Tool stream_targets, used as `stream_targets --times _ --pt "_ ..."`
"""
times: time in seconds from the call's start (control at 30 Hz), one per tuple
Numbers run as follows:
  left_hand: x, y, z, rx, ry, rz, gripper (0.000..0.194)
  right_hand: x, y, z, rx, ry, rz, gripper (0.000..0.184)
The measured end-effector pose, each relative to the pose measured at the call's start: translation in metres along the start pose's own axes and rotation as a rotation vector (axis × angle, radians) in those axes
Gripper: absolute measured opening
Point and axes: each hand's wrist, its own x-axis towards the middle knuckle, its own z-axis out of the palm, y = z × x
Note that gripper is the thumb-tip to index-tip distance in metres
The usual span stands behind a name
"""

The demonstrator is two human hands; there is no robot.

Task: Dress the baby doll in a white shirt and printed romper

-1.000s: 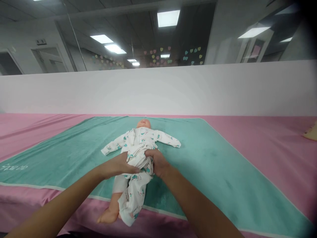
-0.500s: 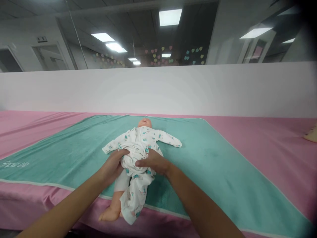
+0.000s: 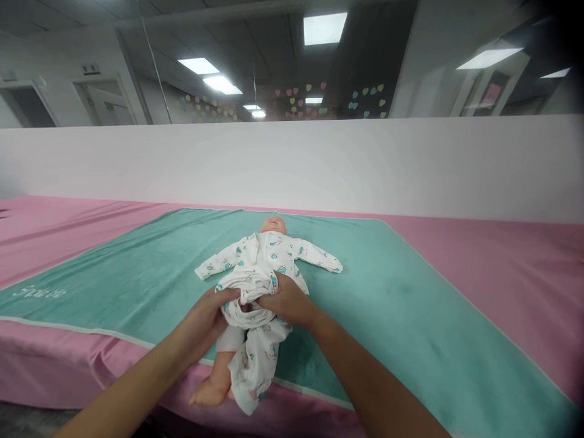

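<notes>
White lettering (image 3: 39, 292) on the teal cloth (image 3: 387, 316), too blurred to read.

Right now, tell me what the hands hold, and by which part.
The left hand and right hand both grip the pants by the bunched upper part.

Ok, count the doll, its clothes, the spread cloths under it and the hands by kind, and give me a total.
Doll: 1
Clothes: 2, top and trousers
Cloths: 2, green blanket and pink sheet
Hands: 2, left hand and right hand
Total: 7
</notes>
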Motion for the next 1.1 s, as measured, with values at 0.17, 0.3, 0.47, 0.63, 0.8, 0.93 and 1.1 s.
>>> stream_targets --times 0.17,0.3,0.47,0.63,0.8,0.93,1.1 --pt "-0.010 -0.007 0.000 0.613 0.165 0.120 0.063 -0.002 -0.005 0.004 -0.095 0.007 -0.029 0.031" --pt "-0.014 -0.010 0.007 1.175 0.335 0.353 0.066 -0.004 -0.010 0.008 -0.235 -0.076 -0.091 0.028" --pt "-0.025 -0.003 0.015 1.395 0.267 0.357 0.049 -0.009 -0.016 0.006 -0.381 -0.172 -0.126 0.017" --pt "-0.057 -0.010 0.006 0.933 0.418 0.105 0.029 -0.012 -0.018 0.011 -0.612 -0.265 -0.128 0.023" --pt "-0.088 -0.028 0.014 0.668 0.572 -0.046 0.036 -0.012 -0.017 0.023 -0.848 -0.327 -0.188 0.029" --pt "-0.093 -0.032 0.023 0.584 0.621 -0.050 0.039 -0.009 -0.019 0.026 -0.899 -0.348 -0.220 0.035" --pt "-0.096 -0.032 0.021 0.471 0.638 -0.100 0.050 0.002 -0.022 0.027 -0.945 -0.491 -0.307 0.030"
